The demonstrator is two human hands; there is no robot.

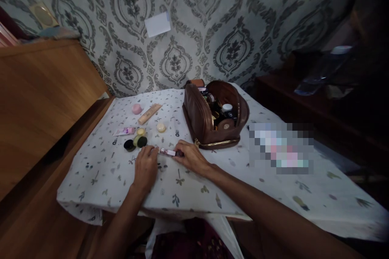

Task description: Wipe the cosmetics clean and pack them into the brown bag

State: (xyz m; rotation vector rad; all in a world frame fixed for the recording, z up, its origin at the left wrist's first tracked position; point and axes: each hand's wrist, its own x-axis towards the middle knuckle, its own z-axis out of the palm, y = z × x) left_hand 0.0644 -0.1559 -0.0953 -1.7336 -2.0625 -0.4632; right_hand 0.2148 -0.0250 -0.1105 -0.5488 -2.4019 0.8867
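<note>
A slim pink-and-clear cosmetic tube (167, 152) with a pale label lies between my two hands, low over the cloth. My left hand (146, 168) is closed at its left end, beside the small black-lidded jars (142, 142). The fingers of my right hand (193, 158) pinch the tube's dark right end, in front of the brown makeup bag (194, 113). The fingers partly hide both ends. The bag stands unzipped, with several bottles and cosmetics inside, among them a white-capped one (227, 108).
On the patterned tablecloth (182, 194) lie a beige tube (150, 113), a pink round item (136, 109), a pink-and-white tube (124, 131) and a cream-coloured round piece (161, 127). A wooden cabinet (45, 101) borders the left. A plastic bottle (323, 71) is at right.
</note>
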